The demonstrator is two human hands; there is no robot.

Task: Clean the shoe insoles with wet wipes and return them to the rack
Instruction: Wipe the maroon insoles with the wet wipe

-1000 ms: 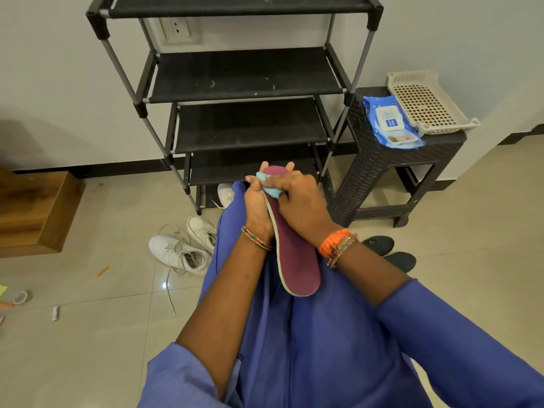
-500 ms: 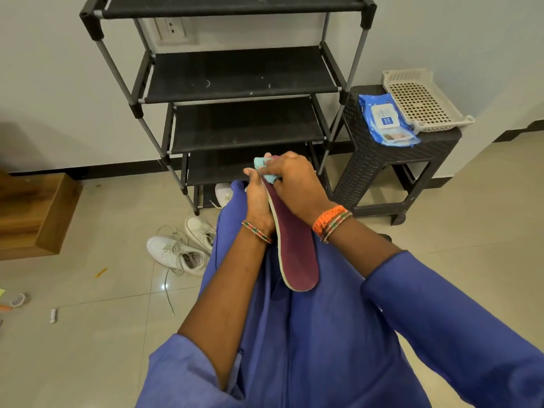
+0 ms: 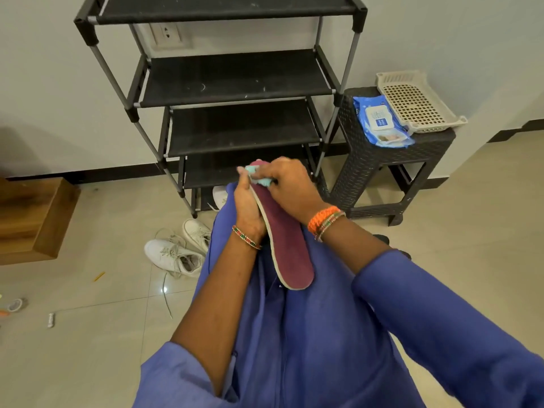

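Head view, and we're right in the wiping step: the left hand (image 3: 248, 207) grips the maroon insole (image 3: 287, 245) along its left edge, holding it tilted over the lap with the toe end up toward the rack (image 3: 232, 83) and the heel end down over the blue clothing. The right hand (image 3: 290, 187) is curled round a pale blue wipe (image 3: 262, 180), pressing it against the insole's upper end, just below the toe tip. Both hands are full, then, one bracing and one scrubbing.

Most of the maroon face below the wipe lies bare, and whether it's been cleaned I can't tell from here. By my reading the next move calls for dragging the wipe down the length toward the heel, with the left hand firm so the soft insole doesn't fold (it looks bendy).

Over on the dark stool (image 3: 382, 160), right of the rack, sits the blue wipe pack (image 3: 379, 122) beside a cream basket (image 3: 418, 104), handy if a fresh wipe is needed. The rack's visible shelves hold no insoles, so the return step looks well ahead. White sneakers (image 3: 176, 251) lie on the floor by the rack's near left leg.
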